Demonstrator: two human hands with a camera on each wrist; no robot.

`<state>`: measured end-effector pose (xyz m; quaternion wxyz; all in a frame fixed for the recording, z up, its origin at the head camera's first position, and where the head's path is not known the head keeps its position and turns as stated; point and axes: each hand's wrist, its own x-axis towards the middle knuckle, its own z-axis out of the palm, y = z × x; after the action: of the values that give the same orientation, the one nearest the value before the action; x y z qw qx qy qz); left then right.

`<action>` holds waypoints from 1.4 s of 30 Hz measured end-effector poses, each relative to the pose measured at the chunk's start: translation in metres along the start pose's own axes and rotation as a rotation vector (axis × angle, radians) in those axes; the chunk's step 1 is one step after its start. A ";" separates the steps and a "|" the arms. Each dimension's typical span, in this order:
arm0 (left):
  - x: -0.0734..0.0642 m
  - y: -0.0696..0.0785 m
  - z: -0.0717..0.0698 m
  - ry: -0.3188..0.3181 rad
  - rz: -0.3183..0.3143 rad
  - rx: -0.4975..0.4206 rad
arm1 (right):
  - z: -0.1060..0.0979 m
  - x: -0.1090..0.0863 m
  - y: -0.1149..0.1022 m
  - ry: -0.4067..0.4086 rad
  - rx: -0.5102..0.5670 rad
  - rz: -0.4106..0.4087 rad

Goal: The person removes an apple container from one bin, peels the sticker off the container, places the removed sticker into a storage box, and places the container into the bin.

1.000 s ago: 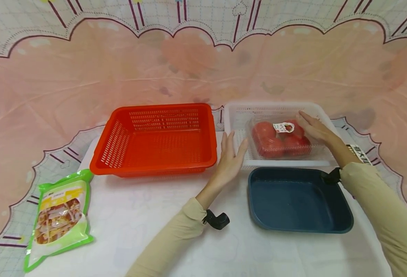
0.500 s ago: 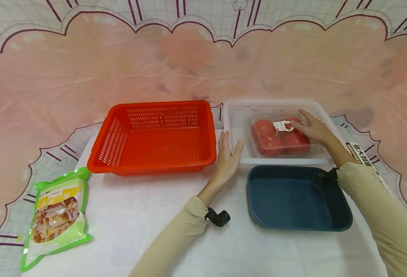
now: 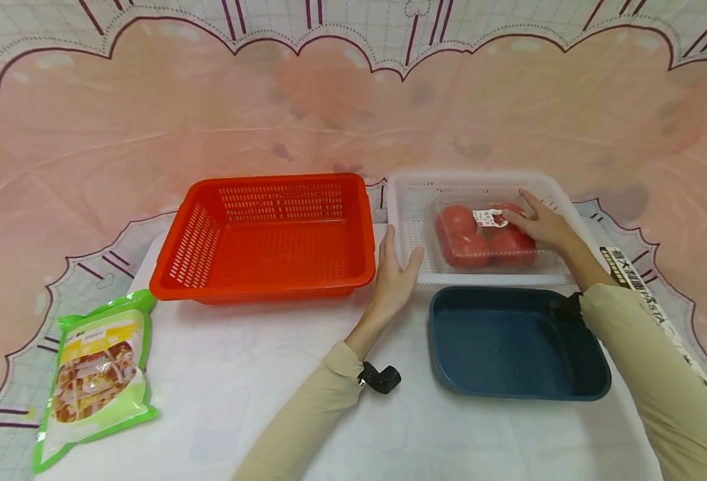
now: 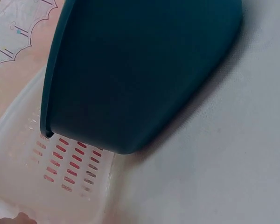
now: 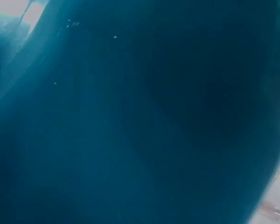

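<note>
A clear plastic pack of red tomatoes [image 3: 464, 248] with a white label lies in the white basket [image 3: 479, 279]. My right hand [image 3: 547, 224] rests over the pack's right end, fingers spread and fairly straight. At the basket's left side my left hand [image 3: 394, 277] stands with straight fingers, touching or close to the wall, in the space beside the red basket [image 3: 269, 292]. A bit of that hand shows at the lower left corner of the left wrist view, near the white basket [image 4: 46, 196]. Only the dark blue tray [image 5: 130, 116] fills the right wrist view.
In front of the white basket stands the dark blue tray [image 3: 509, 347], under my right wrist. A green-edged food bag [image 3: 97, 381] lies at the left. To the right, a long pasta packet [image 3: 635, 284] is partly covered by my right sleeve.
My right hand has slid left from the pack's right edge onto its top. My left hand has shifted slightly left, its fingers moving off the basket rim. The pack stays in the basket.
</note>
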<state>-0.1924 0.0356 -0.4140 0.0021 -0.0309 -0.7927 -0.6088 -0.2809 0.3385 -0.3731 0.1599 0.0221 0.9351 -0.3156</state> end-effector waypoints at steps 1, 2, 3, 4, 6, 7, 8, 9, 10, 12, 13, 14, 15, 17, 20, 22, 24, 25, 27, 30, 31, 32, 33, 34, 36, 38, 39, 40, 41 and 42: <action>0.000 0.000 0.000 -0.001 0.005 0.001 | 0.000 0.000 0.000 0.003 -0.023 0.001; 0.000 -0.001 0.000 -0.003 0.008 0.003 | 0.000 0.001 0.000 0.007 -0.046 0.005; -0.001 -0.002 0.000 -0.006 0.011 0.005 | 0.000 0.001 0.001 0.010 -0.068 0.010; -0.001 -0.002 0.000 -0.008 0.015 0.006 | 0.001 0.001 0.001 0.013 -0.087 0.016; -0.001 -0.003 -0.001 -0.011 0.028 0.007 | 0.002 0.001 0.000 0.025 -0.111 0.027; -0.001 -0.004 -0.001 -0.012 0.034 0.006 | 0.002 0.001 -0.001 0.030 -0.118 0.031; -0.001 -0.004 -0.001 -0.014 0.040 0.006 | 0.002 0.001 -0.001 0.034 -0.120 0.032; -0.001 -0.005 -0.001 -0.016 0.042 0.004 | 0.002 0.001 -0.002 0.038 -0.120 0.031; -0.001 -0.005 -0.001 -0.017 0.044 0.001 | 0.003 0.001 -0.002 0.043 -0.120 0.030; -0.001 -0.005 -0.002 -0.023 0.036 -0.010 | 0.003 0.000 -0.003 0.046 -0.112 0.029; -0.001 -0.006 -0.002 -0.025 0.033 -0.013 | 0.004 0.000 -0.003 0.045 -0.103 0.026; -0.001 -0.006 -0.002 -0.026 0.029 -0.016 | 0.004 0.000 -0.003 0.045 -0.094 0.025; -0.001 -0.006 -0.002 -0.026 0.025 -0.019 | 0.004 0.000 -0.002 0.045 -0.087 0.023; -0.002 -0.007 -0.001 -0.024 0.019 -0.024 | 0.005 0.000 -0.002 0.044 -0.071 0.016; -0.002 -0.008 -0.001 -0.020 0.028 -0.022 | 0.005 0.001 0.000 0.046 -0.056 -0.002; -0.002 -0.008 0.000 -0.013 0.039 -0.019 | 0.005 0.001 0.001 0.045 -0.041 -0.012; -0.002 -0.008 0.000 -0.004 0.056 -0.011 | 0.004 0.002 0.002 0.037 -0.015 -0.025; -0.002 -0.008 0.000 0.000 0.064 -0.007 | 0.004 0.003 0.003 0.030 0.008 -0.031; -0.001 -0.008 0.000 0.010 0.080 0.003 | 0.003 0.005 0.004 0.017 0.056 -0.043; -0.001 -0.010 -0.001 0.016 0.084 0.014 | 0.002 0.007 0.007 -0.015 0.164 -0.061; -0.001 -0.010 -0.001 0.015 0.080 0.013 | 0.002 0.007 0.008 -0.025 0.193 -0.063; -0.001 -0.011 -0.001 0.014 0.076 0.012 | 0.001 0.006 0.009 -0.034 0.217 -0.063; -0.001 -0.011 -0.001 0.010 0.069 0.009 | 0.001 0.006 0.010 -0.040 0.242 -0.062; -0.001 -0.011 -0.001 0.007 0.064 0.005 | -0.001 0.006 0.011 -0.049 0.263 -0.062; -0.001 -0.011 0.000 0.001 0.058 0.000 | -0.002 0.006 0.012 -0.056 0.285 -0.057; -0.001 -0.010 0.000 -0.004 0.058 -0.006 | -0.004 0.007 0.013 -0.060 0.312 -0.062; -0.001 -0.010 0.001 -0.004 0.060 -0.005 | -0.005 0.007 0.013 -0.060 0.326 -0.069; 0.000 -0.010 0.001 -0.002 0.062 -0.003 | -0.005 0.007 0.014 -0.063 0.341 -0.078; 0.000 -0.010 0.001 -0.001 0.062 0.000 | -0.005 0.008 0.014 -0.064 0.355 -0.085; 0.000 -0.010 0.001 0.001 0.063 0.002 | -0.005 0.008 0.014 -0.064 0.367 -0.088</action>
<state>-0.1931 0.0343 -0.4238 0.0217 -0.0557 -0.7921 -0.6075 -0.2877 0.3527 -0.3798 0.1688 -0.0002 0.8564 -0.4880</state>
